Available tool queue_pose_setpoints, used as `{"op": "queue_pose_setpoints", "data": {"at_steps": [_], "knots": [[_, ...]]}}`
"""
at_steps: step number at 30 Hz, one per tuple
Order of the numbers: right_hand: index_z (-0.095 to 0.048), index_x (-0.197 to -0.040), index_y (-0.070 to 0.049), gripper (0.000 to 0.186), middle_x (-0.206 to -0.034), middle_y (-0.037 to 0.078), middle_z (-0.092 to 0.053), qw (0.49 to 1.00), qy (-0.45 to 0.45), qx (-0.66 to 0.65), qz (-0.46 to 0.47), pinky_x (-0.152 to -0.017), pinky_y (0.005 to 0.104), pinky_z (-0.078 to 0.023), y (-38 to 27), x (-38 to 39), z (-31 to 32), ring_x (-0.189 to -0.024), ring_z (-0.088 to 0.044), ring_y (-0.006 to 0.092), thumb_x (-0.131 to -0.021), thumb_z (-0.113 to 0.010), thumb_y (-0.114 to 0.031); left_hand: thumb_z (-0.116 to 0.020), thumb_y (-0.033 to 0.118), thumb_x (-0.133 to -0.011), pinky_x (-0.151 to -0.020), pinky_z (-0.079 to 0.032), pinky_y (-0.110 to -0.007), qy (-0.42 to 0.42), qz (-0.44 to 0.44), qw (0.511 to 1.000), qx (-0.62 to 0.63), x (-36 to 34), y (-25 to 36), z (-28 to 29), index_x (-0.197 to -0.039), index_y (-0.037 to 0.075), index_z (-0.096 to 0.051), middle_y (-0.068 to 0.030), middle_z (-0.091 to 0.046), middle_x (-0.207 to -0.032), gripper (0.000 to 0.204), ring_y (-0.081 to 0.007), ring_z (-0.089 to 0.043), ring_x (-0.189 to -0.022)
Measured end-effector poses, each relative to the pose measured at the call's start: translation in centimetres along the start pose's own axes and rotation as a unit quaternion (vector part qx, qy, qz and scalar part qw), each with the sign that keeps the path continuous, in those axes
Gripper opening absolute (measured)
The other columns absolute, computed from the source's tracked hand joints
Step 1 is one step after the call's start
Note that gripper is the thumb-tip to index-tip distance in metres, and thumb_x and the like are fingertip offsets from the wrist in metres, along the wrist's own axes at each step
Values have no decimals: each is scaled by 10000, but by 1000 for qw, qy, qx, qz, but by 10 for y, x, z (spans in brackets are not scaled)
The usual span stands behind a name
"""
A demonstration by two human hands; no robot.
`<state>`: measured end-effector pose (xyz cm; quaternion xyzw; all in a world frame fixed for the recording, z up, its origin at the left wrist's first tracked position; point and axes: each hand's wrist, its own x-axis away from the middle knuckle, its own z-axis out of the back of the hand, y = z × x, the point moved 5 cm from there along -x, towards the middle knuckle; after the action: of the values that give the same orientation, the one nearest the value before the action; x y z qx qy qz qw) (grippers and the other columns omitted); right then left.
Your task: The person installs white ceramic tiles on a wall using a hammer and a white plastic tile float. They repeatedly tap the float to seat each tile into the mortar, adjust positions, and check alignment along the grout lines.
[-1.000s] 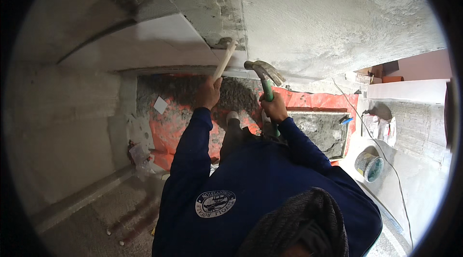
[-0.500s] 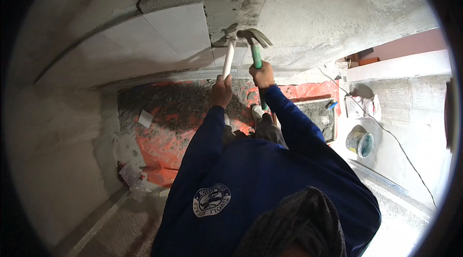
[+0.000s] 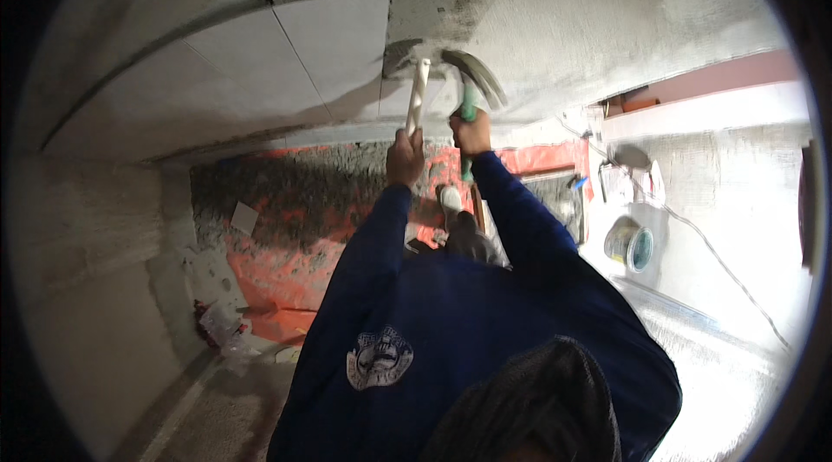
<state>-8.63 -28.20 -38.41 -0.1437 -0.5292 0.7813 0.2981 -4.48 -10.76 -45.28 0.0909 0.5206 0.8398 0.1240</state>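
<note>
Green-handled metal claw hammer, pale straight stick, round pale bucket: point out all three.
Green-handled metal claw hammer [image 3: 469, 100]: head view, upper handle.
Pale straight stick [image 3: 419, 96]: head view, middle of its length.
Round pale bucket [image 3: 618, 241]: head view, outer side wall.

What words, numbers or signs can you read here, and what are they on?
None can be read clearly.
White badge on the dark blue top: letter-like marks, too blurred to read.
Bucket: any print is too small to make out.
Hammer and white stick: no writing that I can see.
</note>
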Motion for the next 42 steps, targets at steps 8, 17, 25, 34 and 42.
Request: {"op": "queue_pose_setpoints", "data": {"at_steps": [8,17,25,34,42], "knots": [[-597,-733,4,53,-509,23,-498,993,58,-102,3,-377,288,-377,-2,14,-4,-394,-468,118,-758,-584,-42,-476,403,-977,-630,-486,-545,40,-11,999,1,7,6,0,-918,-10,-510,-282,-631,-741,419,-484,-626,-759],[-594,-725,5,29,-508,27,-497,988,20,-147,-41,-369,274,-387,10,5,-10,-394,-487,118,-730,-575,-16,-486,412,-969,-634,-482,-546,28,25,999,-21,0,11,-5,-892,-12,-505,-299,-630,-770,431,-494,-620,-776],[-599,-738,3,58,-518,28,-509,993,-1,-77,-93,-369,279,-375,16,1,-13,-389,-470,113,-737,-570,-47,-513,388,-965,-638,-482,-518,19,56,998,-1,5,5,-14,-898,-15,-520,-285,-631,-775,408,-478,-626,-773],[-611,-733,-7,92,-551,58,-557,994,27,-53,-88,-431,324,-430,19,-2,-9,-453,-548,165,-733,-584,-95,-517,389,-965,-627,-472,-522,28,45,998,-29,3,-2,-20,-862,-8,-519,-284,-614,-744,410,-484,-614,-745],[-552,-691,-3,120,-531,38,-507,977,-44,-141,-154,-367,302,-368,22,37,20,-384,-449,127,-757,-594,-94,-533,369,-956,-688,-481,-514,-122,-9,974,-190,-34,-38,82,-1041,53,-566,-220,-653,-825,328,-432,-633,-796]]}}
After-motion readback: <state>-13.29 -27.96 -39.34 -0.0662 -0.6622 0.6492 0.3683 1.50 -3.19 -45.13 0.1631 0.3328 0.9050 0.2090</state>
